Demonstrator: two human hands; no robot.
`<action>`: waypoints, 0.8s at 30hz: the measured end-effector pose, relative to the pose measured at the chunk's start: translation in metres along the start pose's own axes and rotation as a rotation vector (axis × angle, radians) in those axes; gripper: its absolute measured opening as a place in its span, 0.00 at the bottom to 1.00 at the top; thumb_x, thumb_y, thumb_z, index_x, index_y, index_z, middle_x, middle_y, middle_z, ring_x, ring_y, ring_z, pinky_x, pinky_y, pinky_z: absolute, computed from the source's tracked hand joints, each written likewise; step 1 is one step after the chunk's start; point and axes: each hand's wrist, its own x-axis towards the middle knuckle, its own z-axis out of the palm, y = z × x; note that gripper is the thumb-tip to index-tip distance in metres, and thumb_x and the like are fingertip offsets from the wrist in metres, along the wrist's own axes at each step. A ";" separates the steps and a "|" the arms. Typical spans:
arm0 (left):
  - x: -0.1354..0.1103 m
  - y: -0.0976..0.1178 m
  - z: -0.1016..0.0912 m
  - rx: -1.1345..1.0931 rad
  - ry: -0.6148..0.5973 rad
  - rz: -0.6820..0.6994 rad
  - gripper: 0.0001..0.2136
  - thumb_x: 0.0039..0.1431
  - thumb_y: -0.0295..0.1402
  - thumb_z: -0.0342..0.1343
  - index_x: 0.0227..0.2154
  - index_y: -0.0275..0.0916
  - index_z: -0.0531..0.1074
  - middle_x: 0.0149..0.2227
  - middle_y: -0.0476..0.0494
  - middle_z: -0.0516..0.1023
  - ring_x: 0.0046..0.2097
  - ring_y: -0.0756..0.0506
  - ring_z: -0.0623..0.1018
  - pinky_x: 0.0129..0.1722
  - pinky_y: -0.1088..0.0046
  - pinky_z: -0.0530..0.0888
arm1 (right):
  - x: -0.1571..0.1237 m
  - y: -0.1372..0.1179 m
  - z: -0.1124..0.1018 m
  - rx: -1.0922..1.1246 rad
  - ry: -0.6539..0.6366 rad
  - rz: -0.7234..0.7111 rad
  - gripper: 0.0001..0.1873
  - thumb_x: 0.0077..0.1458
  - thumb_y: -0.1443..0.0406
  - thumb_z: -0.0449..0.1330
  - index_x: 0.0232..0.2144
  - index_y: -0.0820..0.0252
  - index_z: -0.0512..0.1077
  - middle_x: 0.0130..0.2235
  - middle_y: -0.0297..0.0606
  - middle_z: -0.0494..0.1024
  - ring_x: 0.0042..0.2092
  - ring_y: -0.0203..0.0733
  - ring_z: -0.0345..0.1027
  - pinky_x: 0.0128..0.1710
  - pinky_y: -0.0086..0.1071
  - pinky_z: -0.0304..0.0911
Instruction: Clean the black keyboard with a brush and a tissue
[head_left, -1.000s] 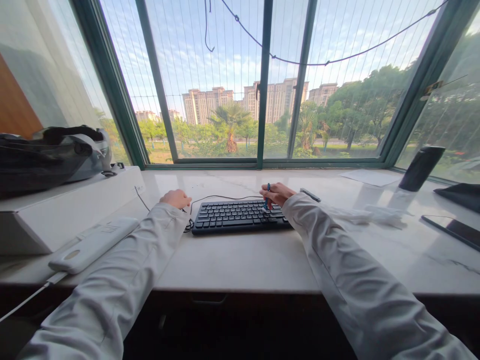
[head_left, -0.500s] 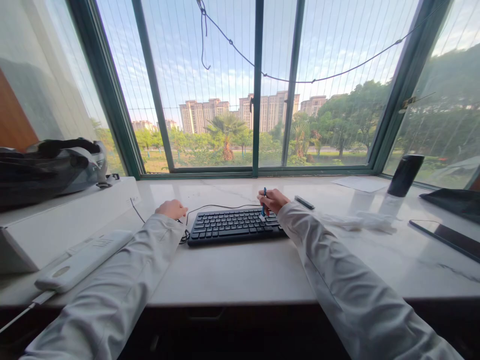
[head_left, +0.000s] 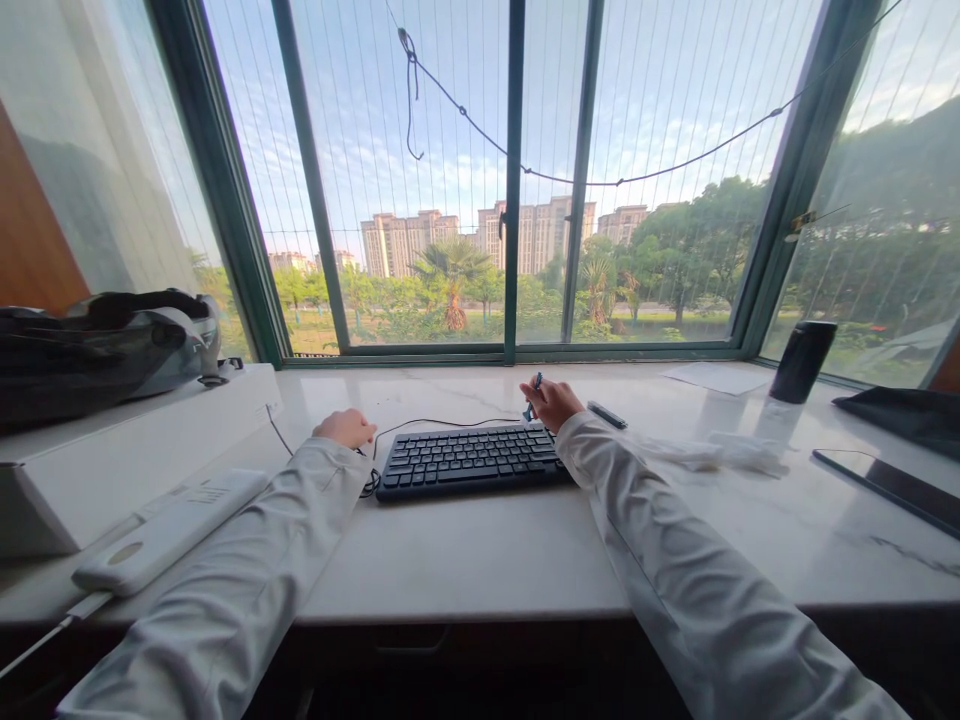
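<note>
A black keyboard (head_left: 469, 458) lies on the white marbled counter in front of me. My right hand (head_left: 556, 402) is over its far right corner, fingers pinched round a small blue stick-like brush (head_left: 535, 388). The brush leans, and its lower end shows near the keyboard's back edge; whether it touches anything I cannot tell. Left of the keyboard my left hand (head_left: 346, 428) rests loosely closed on the counter, next to the keyboard's dark cable (head_left: 370, 484). The inside of those fingers is hidden.
On the left are a white box (head_left: 150, 450) with a dark bag (head_left: 105, 345) on top and a white power strip (head_left: 169, 530). To the right lie a small dark stick (head_left: 607, 415), crumpled clear plastic (head_left: 712, 453), a phone (head_left: 892, 487), paper (head_left: 716, 377) and an upright black cylinder (head_left: 802, 362).
My right hand has lifted the brush off the keys and drawn it towards the keyboard's back edge, tilting it. My left hand stays in place. The whole view has shifted slightly.
</note>
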 end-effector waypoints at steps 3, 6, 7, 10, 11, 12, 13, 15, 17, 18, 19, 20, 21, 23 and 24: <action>0.001 -0.001 0.000 -0.006 -0.004 0.001 0.15 0.47 0.46 0.51 0.28 0.46 0.80 0.39 0.40 0.79 0.42 0.38 0.75 0.37 0.67 0.69 | 0.002 0.003 0.003 0.118 -0.088 -0.028 0.19 0.60 0.54 0.49 0.28 0.61 0.70 0.23 0.35 0.76 0.27 0.35 0.69 0.31 0.26 0.58; 0.001 0.000 0.000 0.002 -0.007 -0.005 0.16 0.48 0.46 0.51 0.29 0.45 0.80 0.40 0.39 0.78 0.42 0.38 0.75 0.37 0.67 0.70 | 0.004 0.008 0.007 0.152 -0.134 -0.043 0.17 0.58 0.54 0.52 0.31 0.61 0.73 0.26 0.35 0.78 0.28 0.34 0.68 0.29 0.26 0.56; 0.000 0.000 0.000 0.005 -0.007 -0.007 0.16 0.48 0.46 0.51 0.29 0.45 0.80 0.40 0.39 0.78 0.43 0.38 0.75 0.38 0.67 0.70 | 0.004 0.010 0.008 0.159 -0.141 -0.042 0.17 0.57 0.54 0.53 0.32 0.61 0.73 0.27 0.35 0.79 0.28 0.34 0.68 0.29 0.26 0.56; 0.000 0.001 -0.001 0.007 -0.005 -0.010 0.16 0.48 0.46 0.51 0.29 0.45 0.80 0.41 0.39 0.78 0.43 0.38 0.75 0.39 0.67 0.70 | 0.006 0.016 0.010 0.190 -0.155 -0.024 0.16 0.54 0.54 0.56 0.33 0.61 0.74 0.29 0.35 0.79 0.29 0.34 0.67 0.29 0.26 0.55; 0.000 0.001 0.000 0.005 -0.005 -0.013 0.16 0.48 0.47 0.52 0.29 0.45 0.80 0.41 0.40 0.78 0.43 0.38 0.75 0.39 0.67 0.70 | 0.007 0.017 0.010 0.200 -0.156 -0.016 0.16 0.53 0.54 0.56 0.33 0.61 0.75 0.29 0.35 0.79 0.29 0.34 0.67 0.29 0.26 0.55; 0.000 0.001 0.000 0.004 -0.003 -0.017 0.16 0.48 0.47 0.52 0.29 0.45 0.80 0.40 0.40 0.78 0.43 0.39 0.75 0.39 0.67 0.70 | 0.007 0.019 0.010 0.204 -0.154 -0.006 0.16 0.53 0.55 0.57 0.33 0.61 0.75 0.29 0.35 0.79 0.29 0.34 0.67 0.29 0.26 0.55; 0.000 0.001 0.000 0.004 -0.003 -0.021 0.16 0.48 0.48 0.52 0.29 0.45 0.80 0.40 0.40 0.78 0.43 0.39 0.75 0.39 0.67 0.70 | 0.008 0.020 0.009 0.198 -0.148 0.007 0.16 0.53 0.55 0.57 0.32 0.61 0.75 0.29 0.36 0.79 0.29 0.34 0.67 0.29 0.27 0.55; 0.000 0.001 0.000 0.004 -0.005 -0.025 0.16 0.48 0.48 0.52 0.29 0.45 0.79 0.39 0.40 0.78 0.43 0.38 0.75 0.39 0.67 0.70 | 0.009 0.020 0.008 0.157 -0.126 0.049 0.15 0.53 0.56 0.56 0.31 0.62 0.76 0.29 0.36 0.79 0.29 0.35 0.67 0.29 0.27 0.55; 0.001 0.001 0.000 0.004 -0.005 -0.023 0.16 0.48 0.48 0.52 0.29 0.45 0.79 0.40 0.40 0.78 0.43 0.38 0.75 0.39 0.66 0.70 | 0.008 0.019 0.005 0.110 -0.108 0.094 0.14 0.54 0.58 0.55 0.31 0.62 0.76 0.28 0.36 0.79 0.30 0.36 0.68 0.30 0.28 0.56; 0.000 0.001 0.000 0.004 -0.004 -0.021 0.16 0.48 0.48 0.52 0.29 0.45 0.79 0.40 0.40 0.78 0.43 0.38 0.75 0.39 0.66 0.70 | 0.008 0.017 0.004 0.096 -0.105 0.110 0.14 0.55 0.59 0.54 0.31 0.61 0.76 0.28 0.35 0.79 0.30 0.36 0.68 0.31 0.28 0.56; 0.000 0.000 -0.001 0.003 -0.002 -0.019 0.16 0.48 0.48 0.52 0.29 0.45 0.79 0.40 0.40 0.78 0.43 0.38 0.75 0.39 0.66 0.70 | 0.008 0.016 0.002 0.089 -0.104 0.119 0.14 0.55 0.59 0.54 0.31 0.61 0.75 0.27 0.35 0.79 0.31 0.36 0.69 0.31 0.28 0.57; 0.000 0.000 -0.001 0.002 0.001 -0.018 0.16 0.48 0.48 0.52 0.29 0.45 0.79 0.40 0.40 0.78 0.43 0.38 0.75 0.39 0.66 0.70 | 0.007 0.015 0.001 0.088 -0.105 0.123 0.13 0.55 0.60 0.53 0.30 0.60 0.75 0.27 0.35 0.79 0.31 0.37 0.69 0.32 0.27 0.57; 0.000 0.001 -0.001 0.002 0.003 -0.018 0.16 0.48 0.48 0.52 0.29 0.45 0.79 0.40 0.40 0.78 0.43 0.37 0.75 0.39 0.66 0.70 | 0.007 0.014 0.000 0.087 -0.104 0.124 0.13 0.55 0.60 0.53 0.30 0.60 0.75 0.27 0.34 0.79 0.32 0.37 0.69 0.33 0.27 0.57; 0.000 0.001 -0.001 0.002 -0.001 -0.017 0.16 0.47 0.48 0.52 0.30 0.45 0.79 0.40 0.39 0.78 0.43 0.37 0.75 0.38 0.66 0.70 | 0.006 0.012 -0.002 0.083 -0.097 0.127 0.12 0.55 0.61 0.53 0.29 0.60 0.74 0.26 0.34 0.79 0.32 0.37 0.70 0.34 0.27 0.57; 0.000 0.000 -0.001 0.002 -0.004 -0.017 0.16 0.47 0.48 0.52 0.30 0.45 0.79 0.40 0.39 0.78 0.43 0.37 0.75 0.38 0.66 0.70 | 0.005 0.011 -0.002 0.082 -0.097 0.127 0.12 0.55 0.61 0.53 0.28 0.60 0.74 0.26 0.33 0.79 0.33 0.37 0.70 0.35 0.27 0.58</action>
